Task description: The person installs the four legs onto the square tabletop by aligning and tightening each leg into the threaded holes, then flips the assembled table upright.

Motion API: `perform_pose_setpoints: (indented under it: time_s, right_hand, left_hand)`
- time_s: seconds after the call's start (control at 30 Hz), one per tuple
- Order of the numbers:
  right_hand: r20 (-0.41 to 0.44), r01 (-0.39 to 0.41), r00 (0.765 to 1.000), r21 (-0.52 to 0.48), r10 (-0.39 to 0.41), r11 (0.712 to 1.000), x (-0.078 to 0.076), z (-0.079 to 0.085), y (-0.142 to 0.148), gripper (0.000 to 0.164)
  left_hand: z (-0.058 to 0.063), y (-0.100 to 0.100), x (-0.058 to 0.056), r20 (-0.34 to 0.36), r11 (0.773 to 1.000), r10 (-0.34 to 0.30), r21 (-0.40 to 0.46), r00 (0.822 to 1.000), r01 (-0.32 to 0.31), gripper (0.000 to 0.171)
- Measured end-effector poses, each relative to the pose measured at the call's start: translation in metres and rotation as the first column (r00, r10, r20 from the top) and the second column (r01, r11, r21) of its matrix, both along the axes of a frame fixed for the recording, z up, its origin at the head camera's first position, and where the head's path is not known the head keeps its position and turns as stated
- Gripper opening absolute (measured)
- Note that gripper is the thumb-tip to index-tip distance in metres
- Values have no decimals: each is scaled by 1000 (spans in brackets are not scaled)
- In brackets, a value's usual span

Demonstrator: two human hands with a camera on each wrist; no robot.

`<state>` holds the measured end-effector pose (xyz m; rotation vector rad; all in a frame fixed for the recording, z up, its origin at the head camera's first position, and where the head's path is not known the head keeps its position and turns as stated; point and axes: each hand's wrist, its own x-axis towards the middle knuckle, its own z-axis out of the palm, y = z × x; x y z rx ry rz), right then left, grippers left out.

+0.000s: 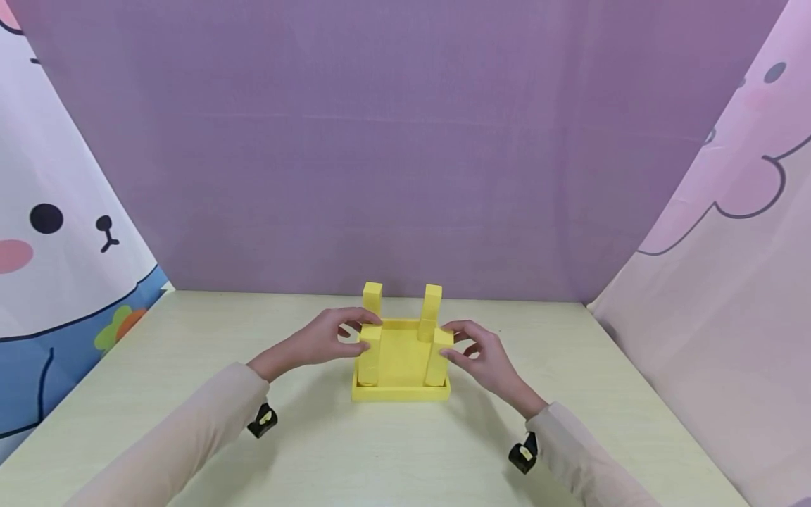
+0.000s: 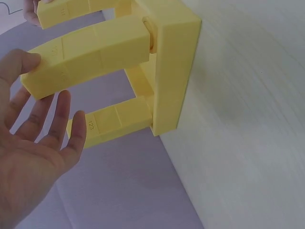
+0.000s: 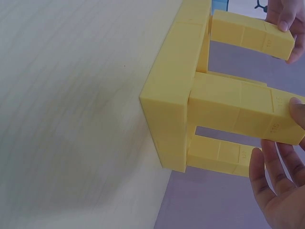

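A yellow square base (image 1: pixel 400 394) with a raised rim lies flat on the table, and yellow legs rise from its corners, like a small upturned stool. My left hand (image 1: pixel 323 338) grips the upper end of the front left leg (image 1: pixel 369 362) between thumb and fingers. In the left wrist view a narrow gap with a rounded part shows where this leg (image 2: pixel 95 52) meets the base. My right hand (image 1: pixel 488 355) pinches the top of the front right leg (image 1: pixel 437 366). Behind them stand the back left leg (image 1: pixel 372 297) and the back right leg (image 1: pixel 431 310), untouched.
The pale wooden table (image 1: pixel 393 458) runs back to a purple cloth wall (image 1: pixel 380 155). Cartoon-printed curtains stand on the left (image 1: pixel 57 282) and on the right (image 1: pixel 728 282).
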<state>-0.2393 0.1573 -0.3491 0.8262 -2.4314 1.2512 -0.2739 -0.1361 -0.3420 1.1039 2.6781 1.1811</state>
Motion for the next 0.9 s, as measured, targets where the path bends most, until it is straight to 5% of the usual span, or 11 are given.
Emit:
perform_pose_setpoints:
  time_s: [0.5,0.9]
  right_hand:
    - [-17,-10,1000,-3,10,1000,3,4,-1,35]
    - [-10,-2,1000,-1,2,1000,3,4,-2,34]
  left_hand:
    - [-8,2,10,-33,993,94,73,995,-92,36]
    - [3,-8,-4,63,998,-51,-42,997,54,34]
